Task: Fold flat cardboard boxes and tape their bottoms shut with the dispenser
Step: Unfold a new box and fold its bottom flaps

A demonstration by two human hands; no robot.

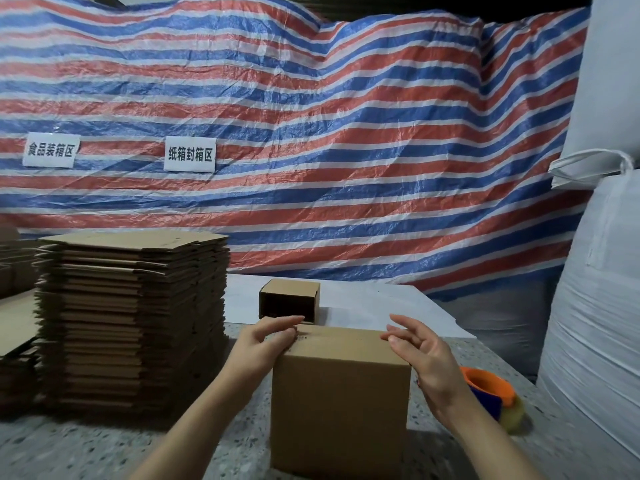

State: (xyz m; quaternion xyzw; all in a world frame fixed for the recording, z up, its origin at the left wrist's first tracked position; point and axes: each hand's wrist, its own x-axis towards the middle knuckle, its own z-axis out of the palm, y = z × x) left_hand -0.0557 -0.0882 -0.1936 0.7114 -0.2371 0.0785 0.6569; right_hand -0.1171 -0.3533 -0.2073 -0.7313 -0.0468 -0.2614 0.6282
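Box (341, 400): upright on the surface (104, 452), top flaps shut.
Left hand (266, 341): fingers straight, resting on its top.
Right hand (420, 355): fingers relaxed, empty.
Dispenser (491, 393): beside the box.

A grey speckled stone tabletop (104, 448) carries everything. An upright brown cardboard box (339, 403) stands near its front edge. Left of that box rises a tall stack of flat brown cardboard blanks (131, 323). Behind the box, a white sheet (381, 313) lies on the tabletop, with a small open-ended brown cardboard box (289, 299) on it. Just right of the upright box lies an orange and blue tape dispenser (491, 393), its tape roll toward the front.
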